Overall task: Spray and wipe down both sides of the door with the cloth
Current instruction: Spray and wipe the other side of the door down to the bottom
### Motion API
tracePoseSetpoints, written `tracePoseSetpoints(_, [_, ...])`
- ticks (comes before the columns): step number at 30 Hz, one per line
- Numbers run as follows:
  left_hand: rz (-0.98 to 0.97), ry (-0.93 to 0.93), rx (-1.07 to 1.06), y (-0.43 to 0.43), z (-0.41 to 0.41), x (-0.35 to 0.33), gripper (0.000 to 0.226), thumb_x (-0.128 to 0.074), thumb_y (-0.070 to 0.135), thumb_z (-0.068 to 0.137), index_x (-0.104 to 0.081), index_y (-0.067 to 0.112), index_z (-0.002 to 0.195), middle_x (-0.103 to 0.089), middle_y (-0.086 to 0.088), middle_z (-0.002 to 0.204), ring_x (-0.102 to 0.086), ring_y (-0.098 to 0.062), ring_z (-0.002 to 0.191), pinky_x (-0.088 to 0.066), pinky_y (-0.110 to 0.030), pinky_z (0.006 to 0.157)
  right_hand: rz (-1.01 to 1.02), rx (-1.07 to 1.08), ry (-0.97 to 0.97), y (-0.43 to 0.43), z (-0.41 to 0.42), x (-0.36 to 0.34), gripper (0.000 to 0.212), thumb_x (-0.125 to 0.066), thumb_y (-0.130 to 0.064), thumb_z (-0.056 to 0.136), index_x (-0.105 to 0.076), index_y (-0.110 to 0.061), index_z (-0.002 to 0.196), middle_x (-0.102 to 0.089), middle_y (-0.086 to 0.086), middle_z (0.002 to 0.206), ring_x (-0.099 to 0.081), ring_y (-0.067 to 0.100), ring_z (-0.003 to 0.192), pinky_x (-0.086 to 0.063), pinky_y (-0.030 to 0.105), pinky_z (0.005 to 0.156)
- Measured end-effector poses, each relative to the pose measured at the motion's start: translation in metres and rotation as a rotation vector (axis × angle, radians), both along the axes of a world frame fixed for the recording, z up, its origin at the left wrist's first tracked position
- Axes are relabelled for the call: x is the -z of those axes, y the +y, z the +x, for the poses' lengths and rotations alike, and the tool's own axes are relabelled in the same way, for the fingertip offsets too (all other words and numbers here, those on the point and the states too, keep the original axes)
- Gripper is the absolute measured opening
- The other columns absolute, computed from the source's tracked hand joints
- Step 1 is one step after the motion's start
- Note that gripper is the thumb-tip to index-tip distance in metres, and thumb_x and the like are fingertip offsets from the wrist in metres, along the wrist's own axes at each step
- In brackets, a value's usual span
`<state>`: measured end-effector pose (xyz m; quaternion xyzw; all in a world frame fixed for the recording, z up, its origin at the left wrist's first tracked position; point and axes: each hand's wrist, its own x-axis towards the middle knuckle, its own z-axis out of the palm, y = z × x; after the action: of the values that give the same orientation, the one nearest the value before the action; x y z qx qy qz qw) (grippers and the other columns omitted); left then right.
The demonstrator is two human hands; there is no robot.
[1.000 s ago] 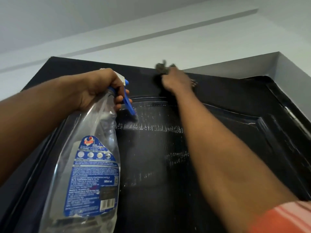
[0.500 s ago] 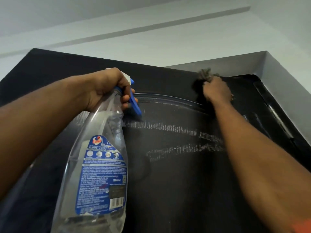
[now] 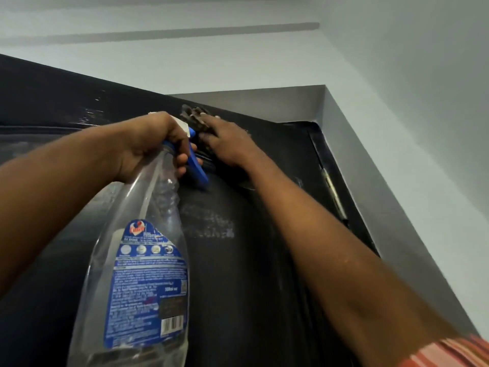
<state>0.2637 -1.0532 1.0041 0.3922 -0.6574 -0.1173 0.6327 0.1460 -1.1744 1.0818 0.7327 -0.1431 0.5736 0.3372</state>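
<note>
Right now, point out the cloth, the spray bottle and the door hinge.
cloth [image 3: 193, 115]: head view, bunched part above the fingers.
spray bottle [image 3: 148, 274]: head view, blue label.
door hinge [image 3: 334, 193]: head view, metal barrel.

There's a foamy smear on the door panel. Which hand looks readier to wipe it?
Right. The right hand presses the cloth on the door above the smear; the left hand is busy gripping the spray bottle.

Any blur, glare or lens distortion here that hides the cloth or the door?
Head view: cloth blurred and dark under the right hand; pale sheen streaks the door near its upper left; wide-angle lens slants the door edges; spray bottle label fairly sharp.
</note>
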Motion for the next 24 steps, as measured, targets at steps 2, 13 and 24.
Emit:
tracePoseSetpoints(2, [-0.023, -0.008, -0.002, -0.010, -0.016, 0.000, 0.027, -0.041, -0.002, 0.078, -0.057, 0.005, 0.099, -0.067, -0.018, 0.093, -0.050, -0.009, 0.034, -0.051, -0.021, 0.041, 0.089, 0.011, -0.128, -0.028, -0.044, -0.014, 0.048, -0.052, -0.030, 0.098, -0.043, -0.025, 0.145, -0.049, 0.009, 0.144, -0.047, 0.026, 0.130, -0.036, 0.032, 0.103])
tracePoseSetpoints(13, [-0.032, -0.077, 0.048, -0.037, -0.061, 0.020, 0.017, -0.039, -0.001, 0.082, -0.055, 0.004, 0.088, -0.062, -0.015, 0.076, -0.049, -0.010, 0.036, -0.052, -0.020, 0.042, 0.153, -0.235, -0.172, -0.097, -0.134, 0.083, 0.056, -0.064, -0.027, 0.088, -0.047, -0.037, 0.140, -0.042, 0.006, 0.150, -0.032, 0.017, 0.142, -0.019, 0.027, 0.114])
tracePoseSetpoints(24, [0.036, -0.215, 0.051, -0.046, -0.079, 0.065, 0.018, -0.042, 0.001, 0.082, -0.055, 0.006, 0.092, -0.065, -0.015, 0.086, -0.051, -0.008, 0.038, -0.054, -0.022, 0.045, 0.231, -0.112, -0.224, -0.078, -0.125, 0.050, 0.054, -0.054, -0.030, 0.090, -0.047, -0.024, 0.143, -0.055, 0.012, 0.138, -0.050, 0.028, 0.128, -0.036, 0.039, 0.110])
